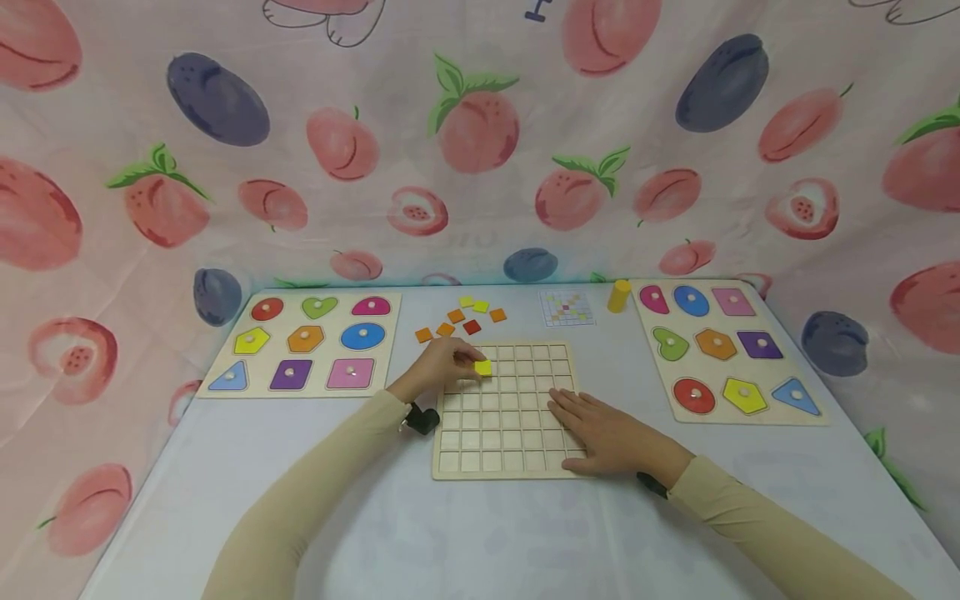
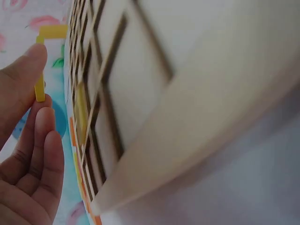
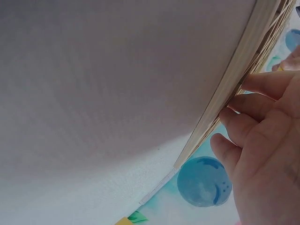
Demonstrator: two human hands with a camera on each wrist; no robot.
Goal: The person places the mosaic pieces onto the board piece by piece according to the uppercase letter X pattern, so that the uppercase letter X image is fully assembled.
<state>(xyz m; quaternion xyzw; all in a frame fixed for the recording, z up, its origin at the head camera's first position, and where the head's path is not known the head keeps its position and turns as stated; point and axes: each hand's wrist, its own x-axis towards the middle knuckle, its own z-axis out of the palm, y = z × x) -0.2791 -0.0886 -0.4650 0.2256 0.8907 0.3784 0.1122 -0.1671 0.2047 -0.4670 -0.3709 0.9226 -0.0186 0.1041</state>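
We see the left hand (image 1: 444, 367) with its grip closed on a thin yellow square tile (image 1: 483, 368), thumb and fingertip pinching it; the left wrist view shows it edge-on and seemingly clear of the pale wooden grid board (image 1: 491, 439), over its upper-left cells. Such a hold probably leaves most of the tile's outline visible against the grid lines. The right hand (image 1: 618, 437) clamps nothing: its extended fingers lie on the board's right edge, we judge to steady it against sliding on the white-covered table (image 1: 480, 542). Loose orange, yellow and red square tiles (image 1: 457, 316) lie just beyond the far edge, mostly toward the left, handy for that arm. A printed card with a coloured grid (image 1: 566, 307) lies farther back, uncovered by either arm, so we can glance at it easily.
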